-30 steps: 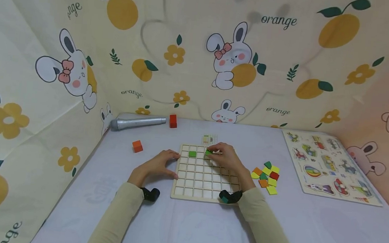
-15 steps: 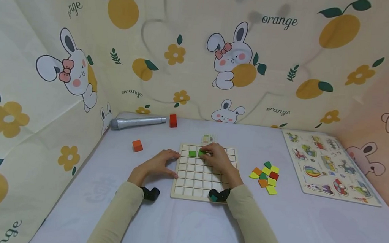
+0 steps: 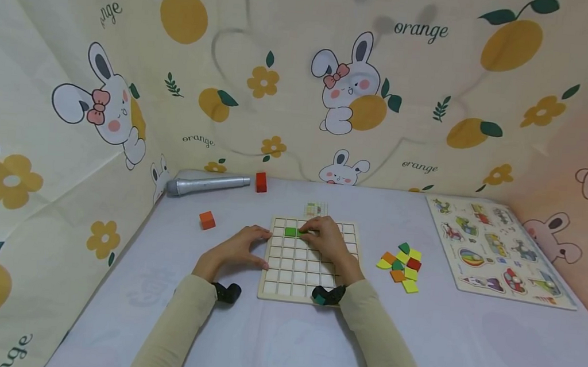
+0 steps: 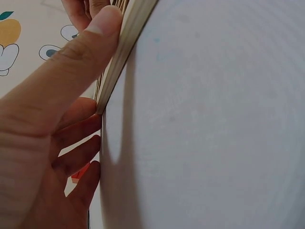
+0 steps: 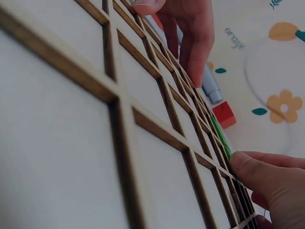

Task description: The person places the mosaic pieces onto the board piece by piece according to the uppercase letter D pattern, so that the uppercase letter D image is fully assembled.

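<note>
Grid board: laid flat on the worktop [image 3: 281, 344], its near rim [image 3: 285, 300] turned to 6 o'clock.
Seated green tile [image 3: 290, 231]: set in the board's upper left, towards 11 o'clock from its centre.
Held green tile [image 3: 298, 233]: mostly covered by fingertips, just beside the seated tile at its 3 o'clock; whether it is fully seated, and its long axis, cannot be told.
Right hand [image 3: 327, 239]: nearer; the held tile is pinched at its 9 o'clock.
Left hand [image 3: 237, 247]: thumb and fingers rested along the board's 9 o'clock edge, nothing clenched; the held tile lies between 2 and 3 o'clock from it.
Loose tiles [image 3: 414, 264]: heaped beyond the board's 3 o'clock edge.
Pattern card [image 3: 315, 209]: placed at the board's 12 o'clock.
</note>
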The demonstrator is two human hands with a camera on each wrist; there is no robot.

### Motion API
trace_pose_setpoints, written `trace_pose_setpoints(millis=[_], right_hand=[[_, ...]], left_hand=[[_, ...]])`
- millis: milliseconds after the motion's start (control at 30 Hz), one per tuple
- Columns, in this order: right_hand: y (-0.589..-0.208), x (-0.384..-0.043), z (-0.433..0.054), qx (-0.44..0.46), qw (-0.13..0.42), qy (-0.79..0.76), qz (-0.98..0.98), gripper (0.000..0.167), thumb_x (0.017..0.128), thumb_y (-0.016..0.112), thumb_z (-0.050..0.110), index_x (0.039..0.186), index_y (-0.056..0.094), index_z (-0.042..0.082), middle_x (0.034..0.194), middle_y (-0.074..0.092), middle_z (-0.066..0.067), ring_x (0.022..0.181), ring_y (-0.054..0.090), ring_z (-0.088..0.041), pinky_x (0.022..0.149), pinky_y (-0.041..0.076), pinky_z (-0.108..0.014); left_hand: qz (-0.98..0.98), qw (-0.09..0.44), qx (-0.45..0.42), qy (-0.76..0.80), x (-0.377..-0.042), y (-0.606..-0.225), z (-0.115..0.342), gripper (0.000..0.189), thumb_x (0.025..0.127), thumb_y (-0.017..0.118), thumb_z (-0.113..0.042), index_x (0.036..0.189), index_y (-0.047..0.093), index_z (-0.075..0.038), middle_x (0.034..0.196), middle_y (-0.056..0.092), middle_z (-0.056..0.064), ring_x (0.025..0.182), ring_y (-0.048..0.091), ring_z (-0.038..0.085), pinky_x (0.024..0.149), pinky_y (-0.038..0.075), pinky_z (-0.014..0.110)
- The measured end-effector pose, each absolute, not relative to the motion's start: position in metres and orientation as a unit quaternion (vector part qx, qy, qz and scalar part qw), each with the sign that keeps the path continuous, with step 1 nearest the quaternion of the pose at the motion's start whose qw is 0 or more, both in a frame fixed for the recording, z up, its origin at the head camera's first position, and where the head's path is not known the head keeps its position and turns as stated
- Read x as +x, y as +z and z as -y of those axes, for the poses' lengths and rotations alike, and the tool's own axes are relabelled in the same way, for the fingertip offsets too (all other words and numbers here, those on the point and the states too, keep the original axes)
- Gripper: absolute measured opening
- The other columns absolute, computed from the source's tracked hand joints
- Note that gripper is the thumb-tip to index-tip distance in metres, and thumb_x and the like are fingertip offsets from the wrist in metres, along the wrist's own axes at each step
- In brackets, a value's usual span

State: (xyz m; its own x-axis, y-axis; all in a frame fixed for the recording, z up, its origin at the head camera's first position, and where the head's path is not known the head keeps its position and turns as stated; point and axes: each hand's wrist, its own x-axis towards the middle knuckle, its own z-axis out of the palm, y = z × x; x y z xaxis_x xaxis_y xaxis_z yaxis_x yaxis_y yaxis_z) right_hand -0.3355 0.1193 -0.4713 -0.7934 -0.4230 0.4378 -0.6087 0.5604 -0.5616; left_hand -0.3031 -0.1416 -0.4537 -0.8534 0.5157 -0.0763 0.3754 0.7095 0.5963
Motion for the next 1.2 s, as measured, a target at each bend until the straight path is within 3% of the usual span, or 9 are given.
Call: trace_pose_setpoints(millis=[433, 867, 1200], right_hand=[[-0.445, -0.33, -0.156, 0.271, 0.098, 0.383, 0.878, 0.025, 0.086, 0.067, 0.013, 0.11, 0.067, 0.006, 0.108, 0.062, -0.01, 0.098, 0.056, -0.027, 0.081, 0.048, -0.045], [-0.42, -0.311, -0.233, 0.204, 0.105, 0.357, 0.905, 0.024, 0.086, 0.068, 0.013, 0.109, 0.067, 0.006, 0.107, 0.064, -0.011, 0.095, 0.055, -0.026, 0.084, 0.048, -0.046], [-0.413, -0.295, -0.286, 0.184, 0.066, 0.322, 0.926, 0.026, 0.087, 0.066, 0.012, 0.112, 0.065, 0.003, 0.11, 0.063, -0.016, 0.095, 0.054, -0.027, 0.085, 0.048, -0.046]], left_hand=[[-0.918, 0.117, 0.247, 0.288, -0.302, -0.452, 0.142, 0.08, 0.069, 0.081, -0.038, 0.136, 0.048, -0.012, 0.141, 0.041, 0.004, 0.133, 0.03, 0.023, 0.112, 0.025, 0.042], [-0.92, 0.124, 0.234, 0.289, -0.301, -0.451, 0.142, 0.08, 0.069, 0.081, -0.04, 0.137, 0.047, -0.015, 0.142, 0.04, 0.002, 0.134, 0.029, 0.021, 0.112, 0.024, 0.042], [-0.921, 0.125, 0.226, 0.291, -0.301, -0.452, 0.141, 0.081, 0.068, 0.081, -0.041, 0.137, 0.047, -0.016, 0.142, 0.04, 0.001, 0.134, 0.029, 0.02, 0.111, 0.025, 0.042]])
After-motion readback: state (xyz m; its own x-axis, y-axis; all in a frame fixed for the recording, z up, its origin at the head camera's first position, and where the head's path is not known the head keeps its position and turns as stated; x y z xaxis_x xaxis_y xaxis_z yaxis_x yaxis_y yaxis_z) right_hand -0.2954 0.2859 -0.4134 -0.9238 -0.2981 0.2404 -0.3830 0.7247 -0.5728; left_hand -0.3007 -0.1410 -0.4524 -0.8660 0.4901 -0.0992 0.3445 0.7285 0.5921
